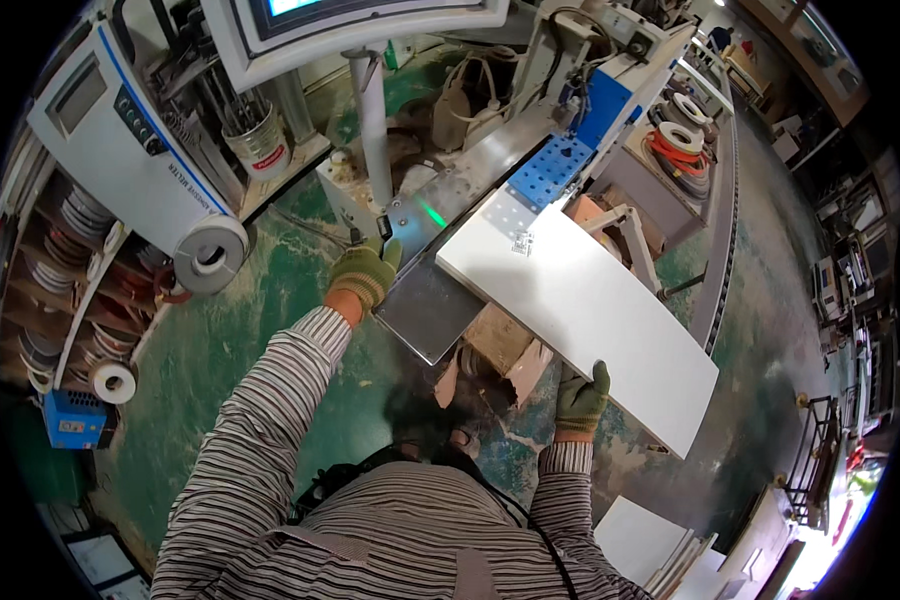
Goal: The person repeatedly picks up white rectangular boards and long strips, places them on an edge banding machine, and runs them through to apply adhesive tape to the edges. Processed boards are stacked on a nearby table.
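A long white panel (595, 310) lies slantwise, its far end on the machine's bed beside a blue perforated plate (550, 170). My right hand (582, 400), in a green knit glove, grips the panel's near edge with the thumb up over it; its other fingers are partly hidden below. My left hand (366, 274), gloved the same way, is closed at the corner of the metal machine bed (420, 212), by a small dark knob (384, 227). What its fingers hold is hidden. A green light streak shows on the bed, and a dark metal shelf (430, 310) juts out below.
A screen on a post (370, 130) rises ahead. At the left stand a white machine cabinet (130, 130), a bucket of rods (257, 140) and racks of edging rolls (210, 257). A torn cardboard box (497, 350) sits under the shelf. White boards (642, 535) lean at lower right.
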### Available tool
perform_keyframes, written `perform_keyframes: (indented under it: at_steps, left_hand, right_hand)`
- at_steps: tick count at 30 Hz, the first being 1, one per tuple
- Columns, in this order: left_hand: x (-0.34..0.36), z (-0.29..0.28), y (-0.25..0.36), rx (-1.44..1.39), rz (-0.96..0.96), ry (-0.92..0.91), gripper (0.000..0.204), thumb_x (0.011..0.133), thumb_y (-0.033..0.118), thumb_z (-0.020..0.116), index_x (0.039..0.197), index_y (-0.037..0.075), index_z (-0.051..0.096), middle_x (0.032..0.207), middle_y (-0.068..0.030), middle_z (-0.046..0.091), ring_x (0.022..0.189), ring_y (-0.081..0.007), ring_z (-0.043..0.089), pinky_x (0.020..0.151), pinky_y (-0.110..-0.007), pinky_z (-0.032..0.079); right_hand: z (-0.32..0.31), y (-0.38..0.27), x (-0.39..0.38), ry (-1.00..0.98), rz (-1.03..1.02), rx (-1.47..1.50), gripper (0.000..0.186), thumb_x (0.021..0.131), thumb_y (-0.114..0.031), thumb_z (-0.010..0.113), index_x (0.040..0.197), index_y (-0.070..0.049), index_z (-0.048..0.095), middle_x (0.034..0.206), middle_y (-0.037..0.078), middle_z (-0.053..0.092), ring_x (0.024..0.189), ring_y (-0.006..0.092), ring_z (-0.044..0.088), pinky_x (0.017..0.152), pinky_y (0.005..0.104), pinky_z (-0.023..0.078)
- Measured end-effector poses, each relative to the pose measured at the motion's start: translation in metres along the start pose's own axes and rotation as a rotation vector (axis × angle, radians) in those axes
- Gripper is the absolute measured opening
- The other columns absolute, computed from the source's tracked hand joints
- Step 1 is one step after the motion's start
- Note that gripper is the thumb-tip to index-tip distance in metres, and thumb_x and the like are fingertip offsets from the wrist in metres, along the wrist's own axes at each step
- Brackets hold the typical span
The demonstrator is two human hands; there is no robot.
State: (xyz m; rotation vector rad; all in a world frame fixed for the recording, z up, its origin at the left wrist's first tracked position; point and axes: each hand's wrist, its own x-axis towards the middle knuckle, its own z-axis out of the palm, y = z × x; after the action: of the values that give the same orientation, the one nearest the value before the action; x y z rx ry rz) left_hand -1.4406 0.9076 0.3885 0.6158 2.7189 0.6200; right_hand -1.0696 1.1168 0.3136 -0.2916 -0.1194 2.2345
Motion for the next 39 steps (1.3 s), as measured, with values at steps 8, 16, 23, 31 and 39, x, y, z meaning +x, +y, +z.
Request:
perform_keyframes:
  at_steps: [8,16,23,31,39]
  left_hand:
    - [0.006,-0.004,0.01,0.032,0.047,0.013,0.067,0.103,0.056,0.036,0.138,0.003,0.057,0.135,-0.0253,0.061,0.125,-0.041,0.059,0.106,-0.049,0.045]
    - [0.005,-0.003,0.016,0.05,0.081,0.083,0.058,0.102,0.051,0.04,0.125,0.003,0.062,0.119,-0.0257,0.069,0.111,-0.042,0.066,0.097,-0.05,0.05]
    - [0.008,-0.002,0.014,0.044,0.09,0.069,0.047,0.102,0.045,0.045,0.113,0.005,0.065,0.106,-0.0235,0.071,0.099,-0.0431,0.068,0.09,-0.052,0.051]
    - [0.01,0.001,0.018,0.068,0.109,0.109,0.044,0.103,0.043,0.045,0.114,0.006,0.064,0.103,-0.0227,0.071,0.094,-0.0432,0.068,0.087,-0.053,0.052]
    - [0.008,-0.005,0.023,0.05,0.099,0.095,0.042,0.101,0.039,0.05,0.117,0.003,0.067,0.107,-0.0246,0.07,0.1,-0.0427,0.067,0.09,-0.051,0.052]
  right_hand:
    - [0.018,0.014,0.001,0.096,-0.082,-0.303,0.054,0.092,-0.016,0.073,0.136,0.004,0.051,0.137,0.022,0.058,0.125,0.0372,0.059,0.107,0.0501,0.056]
    - [-0.001,0.003,0.022,0.118,-0.071,-0.238,0.053,0.094,-0.015,0.068,0.139,0.003,0.048,0.139,0.022,0.056,0.127,0.0389,0.058,0.108,0.0555,0.054]
    - [0.011,-0.006,0.062,0.124,-0.066,-0.15,0.051,0.093,-0.01,0.068,0.138,0.004,0.05,0.14,0.022,0.056,0.13,0.0378,0.056,0.111,0.0551,0.051]
    - [0.027,-0.028,0.126,0.151,-0.109,-0.172,0.038,0.092,-0.013,0.071,0.124,0.002,0.057,0.125,0.018,0.065,0.115,0.0346,0.066,0.097,0.0498,0.063]
    - [0.011,-0.065,0.207,0.144,-0.169,-0.155,0.033,0.095,-0.016,0.067,0.119,0.004,0.056,0.124,0.02,0.063,0.115,0.037,0.065,0.098,0.0519,0.061]
